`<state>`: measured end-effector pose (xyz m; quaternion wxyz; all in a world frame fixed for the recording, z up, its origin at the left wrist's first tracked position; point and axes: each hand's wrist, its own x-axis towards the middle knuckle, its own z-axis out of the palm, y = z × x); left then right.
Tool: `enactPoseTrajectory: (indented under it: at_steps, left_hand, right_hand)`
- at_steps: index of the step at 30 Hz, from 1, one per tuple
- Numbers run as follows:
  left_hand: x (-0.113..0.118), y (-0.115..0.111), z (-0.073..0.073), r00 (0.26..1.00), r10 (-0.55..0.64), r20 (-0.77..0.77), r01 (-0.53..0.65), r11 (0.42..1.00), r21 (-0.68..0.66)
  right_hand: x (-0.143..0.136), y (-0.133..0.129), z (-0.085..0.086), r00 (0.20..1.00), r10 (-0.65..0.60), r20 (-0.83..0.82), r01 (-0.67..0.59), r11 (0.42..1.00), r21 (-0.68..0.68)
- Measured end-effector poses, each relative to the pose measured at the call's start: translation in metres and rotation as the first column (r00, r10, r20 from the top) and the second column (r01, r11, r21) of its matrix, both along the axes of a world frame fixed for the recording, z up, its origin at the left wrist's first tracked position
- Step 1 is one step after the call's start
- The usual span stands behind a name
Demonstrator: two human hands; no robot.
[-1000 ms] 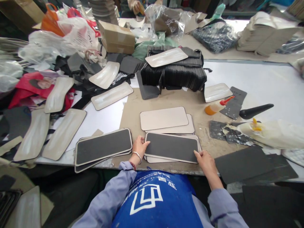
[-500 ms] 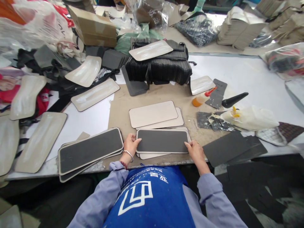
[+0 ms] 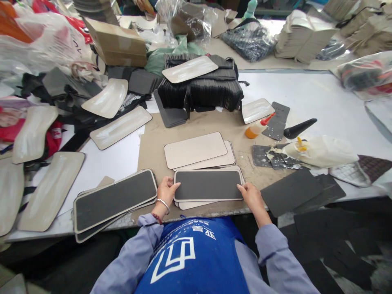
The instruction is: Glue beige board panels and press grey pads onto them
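In front of me lies a dark grey rectangular panel with a beige border (image 3: 208, 185), on top of beige pieces. My left hand (image 3: 166, 191) pinches its left end, thumb on the top face. The right end is gripped the same way by my right hand (image 3: 250, 194); the fingers under the edge are partly hidden. Just behind it are overlapping beige panels with dark edges (image 3: 196, 150). To the left rests a pile of similar grey panels with beige borders (image 3: 114, 201), its near corner over the table edge.
A bundle of black pieces (image 3: 200, 92) stands at the back. On the right are a small glue bottle (image 3: 255, 127), a black-handled tool (image 3: 300, 128), a white bag with a yellow tip (image 3: 321, 151) and dark sheets (image 3: 294, 192). Curved beige pieces (image 3: 52, 190) lie left.
Both hands still hold the grey panel's ends, almost unmoved. The whole view has shifted slightly, with the left-side things a little lower in it.
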<state>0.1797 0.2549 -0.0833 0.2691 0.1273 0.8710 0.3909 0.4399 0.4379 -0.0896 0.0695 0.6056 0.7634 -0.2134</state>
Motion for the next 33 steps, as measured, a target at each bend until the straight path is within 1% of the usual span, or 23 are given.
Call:
enactPoseTrajectory:
  at_steps: [6,11,15,17,18,19,20,21,23,25,27,29,30,32,33]
  left_hand:
    - [0.0,0.001,0.002,1.0,0.015,0.005,-0.015,1.0,-0.023]
    - [-0.001,0.0,0.0,1.0,0.011,0.005,-0.011,1.0,-0.023]
    - [-0.001,0.001,-0.001,1.0,0.02,0.007,-0.02,1.0,-0.024]
    - [0.0,0.001,-0.001,0.999,0.039,0.012,-0.039,0.999,-0.03]
    - [0.001,0.001,-0.001,0.999,0.049,0.015,-0.048,0.998,-0.03]
    - [0.001,0.001,-0.001,0.998,0.056,0.016,-0.055,0.998,-0.03]
    - [0.002,0.001,-0.002,0.998,0.061,0.016,-0.061,0.998,-0.028]
    - [0.002,0.001,-0.003,0.998,0.064,0.016,-0.064,0.998,-0.026]
    - [0.002,0.001,-0.005,0.997,0.069,0.021,-0.068,0.997,-0.028]
    - [0.001,0.002,-0.007,0.996,0.08,0.025,-0.079,0.996,-0.036]
    - [0.0,0.001,-0.009,0.996,0.091,0.02,-0.09,0.995,-0.042]
    - [0.001,-0.001,-0.008,0.997,0.081,-0.003,-0.081,0.995,-0.066]
    - [0.002,-0.003,-0.007,0.997,0.062,-0.048,-0.066,0.994,-0.091]
    - [0.008,-0.007,-0.004,0.973,-0.019,-0.232,-0.02,0.986,-0.166]
    - [0.013,-0.007,-0.003,0.934,-0.083,-0.348,0.009,0.978,-0.209]
  right_hand:
    - [-0.003,0.001,0.005,1.0,-0.012,0.024,0.013,0.999,-0.038]
    - [-0.005,0.001,0.008,0.996,-0.036,0.077,0.039,0.998,-0.044]
    - [0.001,-0.003,0.012,0.988,-0.123,0.092,0.125,0.992,-0.016]
    - [0.003,-0.007,0.014,0.986,-0.146,0.08,0.141,0.988,0.06]
    - [0.002,-0.009,0.015,0.99,-0.127,0.064,0.118,0.985,0.125]
    - [0.0,-0.011,0.016,0.996,-0.08,0.043,0.069,0.977,0.204]
    - [-0.004,-0.012,0.016,1.0,-0.002,0.018,-0.003,0.958,0.286]
    - [-0.01,-0.013,0.015,0.995,0.102,-0.006,-0.093,0.928,0.361]
    - [-0.025,-0.014,0.011,0.949,0.313,-0.028,-0.263,0.842,0.471]
    - [-0.04,-0.014,0.002,0.893,0.45,-0.008,-0.379,0.762,0.526]
    - [-0.05,-0.014,-0.009,0.849,0.528,0.027,-0.457,0.707,0.54]
    - [-0.054,-0.014,-0.02,0.82,0.57,0.056,-0.507,0.677,0.533]
    - [-0.054,-0.014,-0.025,0.811,0.581,0.065,-0.522,0.669,0.53]
    - [-0.052,-0.014,-0.031,0.807,0.586,0.075,-0.53,0.662,0.529]
    - [-0.051,-0.013,-0.033,0.807,0.585,0.077,-0.53,0.662,0.53]
